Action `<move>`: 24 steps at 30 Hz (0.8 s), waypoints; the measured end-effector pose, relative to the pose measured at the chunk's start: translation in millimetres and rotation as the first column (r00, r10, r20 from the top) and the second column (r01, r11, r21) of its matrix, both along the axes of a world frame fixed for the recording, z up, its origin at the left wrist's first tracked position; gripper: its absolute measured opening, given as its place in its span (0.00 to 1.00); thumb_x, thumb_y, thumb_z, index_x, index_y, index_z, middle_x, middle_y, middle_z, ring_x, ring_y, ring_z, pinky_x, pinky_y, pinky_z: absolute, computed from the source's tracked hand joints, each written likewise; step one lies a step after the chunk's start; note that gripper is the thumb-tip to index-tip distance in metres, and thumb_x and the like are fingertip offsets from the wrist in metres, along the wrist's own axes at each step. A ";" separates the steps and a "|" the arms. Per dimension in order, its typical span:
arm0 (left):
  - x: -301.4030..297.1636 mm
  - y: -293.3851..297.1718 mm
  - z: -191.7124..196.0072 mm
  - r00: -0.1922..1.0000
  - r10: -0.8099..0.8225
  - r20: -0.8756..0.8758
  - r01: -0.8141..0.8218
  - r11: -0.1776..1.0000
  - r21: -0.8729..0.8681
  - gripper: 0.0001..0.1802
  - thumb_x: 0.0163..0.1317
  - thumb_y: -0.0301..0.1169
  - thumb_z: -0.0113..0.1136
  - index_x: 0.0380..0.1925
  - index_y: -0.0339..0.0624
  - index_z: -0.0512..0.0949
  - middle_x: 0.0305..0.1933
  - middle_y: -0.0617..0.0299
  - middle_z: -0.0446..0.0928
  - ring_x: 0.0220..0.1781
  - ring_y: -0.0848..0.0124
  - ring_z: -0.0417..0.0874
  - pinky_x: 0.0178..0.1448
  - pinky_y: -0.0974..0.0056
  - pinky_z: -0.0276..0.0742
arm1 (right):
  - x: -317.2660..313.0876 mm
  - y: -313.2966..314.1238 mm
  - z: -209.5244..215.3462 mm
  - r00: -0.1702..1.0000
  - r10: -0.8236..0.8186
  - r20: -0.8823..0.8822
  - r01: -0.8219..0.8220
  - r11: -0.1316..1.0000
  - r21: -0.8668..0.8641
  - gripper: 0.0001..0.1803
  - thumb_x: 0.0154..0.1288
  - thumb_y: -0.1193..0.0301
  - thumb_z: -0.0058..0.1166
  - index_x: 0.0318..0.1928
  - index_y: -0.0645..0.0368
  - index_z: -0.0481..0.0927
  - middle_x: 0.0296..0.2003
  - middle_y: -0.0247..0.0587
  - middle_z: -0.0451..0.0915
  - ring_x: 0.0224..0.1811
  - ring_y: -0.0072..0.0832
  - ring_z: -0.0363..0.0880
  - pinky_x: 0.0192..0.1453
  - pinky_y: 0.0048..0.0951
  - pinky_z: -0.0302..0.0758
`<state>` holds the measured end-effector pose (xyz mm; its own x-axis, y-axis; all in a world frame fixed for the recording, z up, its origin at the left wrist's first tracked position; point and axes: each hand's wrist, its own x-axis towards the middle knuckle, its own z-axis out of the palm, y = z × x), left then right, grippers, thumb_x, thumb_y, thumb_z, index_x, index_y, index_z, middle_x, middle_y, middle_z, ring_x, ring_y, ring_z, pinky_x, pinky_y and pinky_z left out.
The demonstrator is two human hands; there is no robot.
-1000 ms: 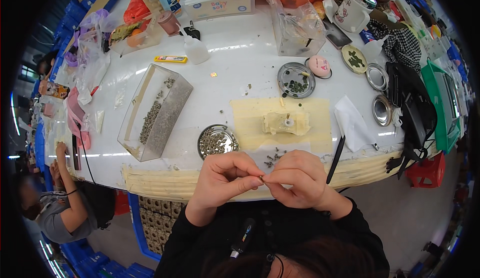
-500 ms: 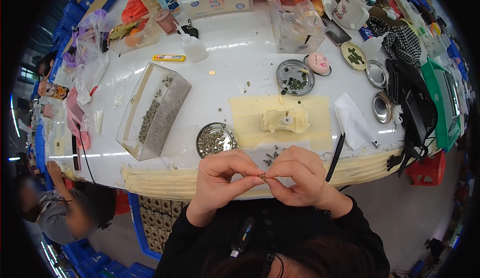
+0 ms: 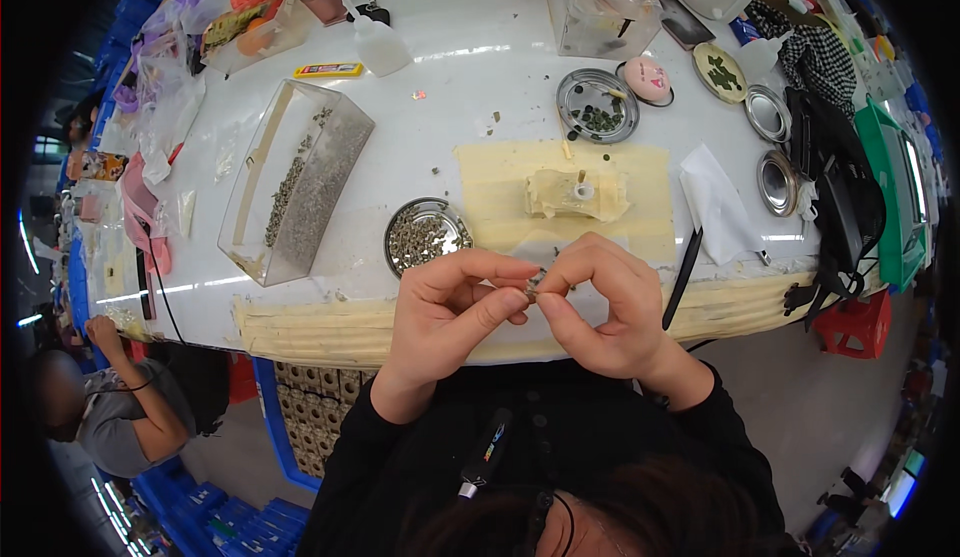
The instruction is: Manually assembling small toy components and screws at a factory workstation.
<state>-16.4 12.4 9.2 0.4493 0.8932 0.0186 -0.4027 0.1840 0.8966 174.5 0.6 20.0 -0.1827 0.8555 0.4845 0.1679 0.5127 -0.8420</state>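
At the table's front edge, my left hand (image 3: 445, 317) and my right hand (image 3: 610, 312) meet fingertip to fingertip. Thumb and forefinger of each pinch a tiny metallic-looking part (image 3: 531, 296); its exact kind is too small to make out. Just beyond my left hand sits a round metal dish (image 3: 466, 247) of small grey-brown parts (image 3: 420, 236). A pale wrapped block (image 3: 560, 195) with a little white cylinder on top rests on a yellowish sheet (image 3: 650, 227) beyond my hands. Loose parts behind my right fingers are mostly hidden.
A clear bin (image 3: 345, 162) of small parts lies left. Farther back are a metal dish (image 3: 622, 135) with dark green pieces, a pink round case (image 3: 646, 79) and a white squeeze bottle (image 3: 380, 49). White cloth (image 3: 715, 207) lies right. A co-worker (image 3: 140, 407) sits at far left.
The view has shifted, so the table's things appear higher. My fingertips have moved slightly apart and turned around the tiny part, and my left fingers are more curled.
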 end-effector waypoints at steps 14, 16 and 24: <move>-0.2 1.5 -7.5 0.998 -0.016 0.066 0.021 0.996 -0.086 0.07 0.66 0.20 0.59 0.43 0.31 0.79 0.40 0.55 0.83 0.37 0.75 0.83 0.42 0.70 0.82 | -0.7 -0.6 -1.3 0.999 0.029 -0.043 -0.033 0.994 -0.104 0.05 0.58 0.82 0.60 0.34 0.65 0.77 0.28 0.39 0.77 0.27 0.24 0.78 0.32 0.23 0.73; -0.3 1.5 -8.0 0.997 -0.013 0.074 0.021 0.995 -0.103 0.07 0.66 0.20 0.59 0.42 0.31 0.79 0.39 0.56 0.83 0.36 0.75 0.83 0.42 0.71 0.82 | -1.2 -1.3 -1.7 1.000 0.010 -0.029 -0.013 0.996 -0.093 0.05 0.57 0.82 0.61 0.34 0.64 0.78 0.29 0.39 0.78 0.28 0.24 0.78 0.31 0.23 0.73; -0.6 1.9 -6.4 0.997 -0.010 0.074 0.022 0.987 -0.160 0.08 0.65 0.22 0.60 0.43 0.31 0.80 0.38 0.56 0.83 0.35 0.75 0.83 0.43 0.71 0.81 | -7.2 2.5 -2.8 0.988 -0.128 0.086 0.109 0.974 0.197 0.11 0.50 0.83 0.64 0.36 0.61 0.81 0.30 0.39 0.78 0.29 0.31 0.79 0.30 0.27 0.74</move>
<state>-17.0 14.3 2.8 0.4660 0.8801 -0.0912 -0.4619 0.3299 0.8233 167.3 3.1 17.2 -0.1399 0.7672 0.6260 0.3134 0.6340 -0.7070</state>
